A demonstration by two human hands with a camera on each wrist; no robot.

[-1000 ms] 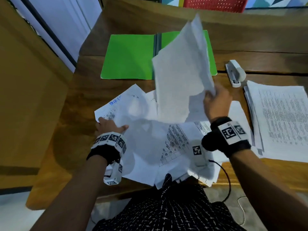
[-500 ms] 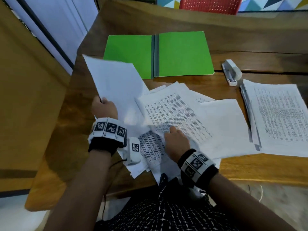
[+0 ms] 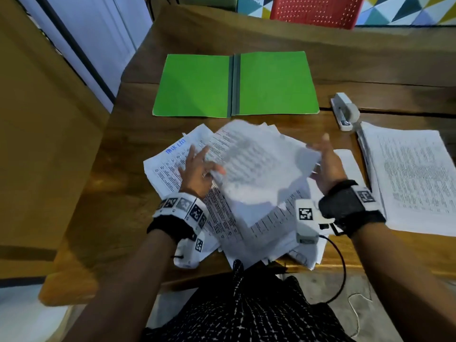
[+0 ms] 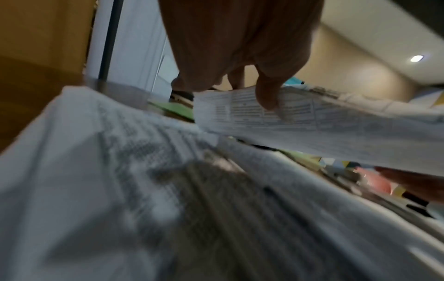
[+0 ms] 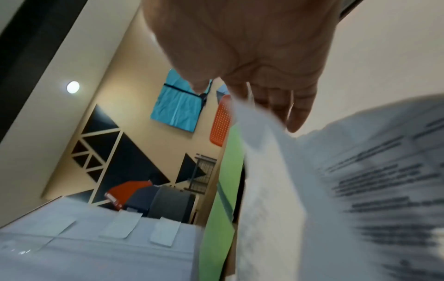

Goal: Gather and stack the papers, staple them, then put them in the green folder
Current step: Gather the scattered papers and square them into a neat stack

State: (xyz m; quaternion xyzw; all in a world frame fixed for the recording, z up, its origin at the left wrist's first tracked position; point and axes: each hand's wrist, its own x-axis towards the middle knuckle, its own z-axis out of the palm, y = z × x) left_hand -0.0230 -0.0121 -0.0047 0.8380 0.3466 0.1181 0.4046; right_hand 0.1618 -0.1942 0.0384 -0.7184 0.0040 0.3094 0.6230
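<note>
Loose printed papers [image 3: 172, 169] lie scattered on the wooden table [image 3: 123, 174] in front of me. A blurred bundle of papers [image 3: 261, 169] is raised between my hands. My left hand [image 3: 204, 164] pinches its left edge, and the left wrist view shows the thumb [image 4: 266, 95] on top of the sheet [image 4: 336, 125]. My right hand [image 3: 320, 156] has straight fingers [image 5: 295, 112] against the bundle's right edge [image 5: 266, 171]. The green folder [image 3: 197, 85] lies open and flat beyond the papers. A white stapler [image 3: 344, 111] sits to its right.
A separate neat stack of printed sheets [image 3: 409, 178] lies at the right of the table. A red chair [image 3: 315, 11] stands behind the table. A brown panel [image 3: 44, 134] runs along the left side. Some papers overhang the table's near edge [image 3: 345, 265].
The left hand has left the sheet it held out at the left. The right hand has lifted off the flat papers. Both now close in on a raised bundle in the middle.
</note>
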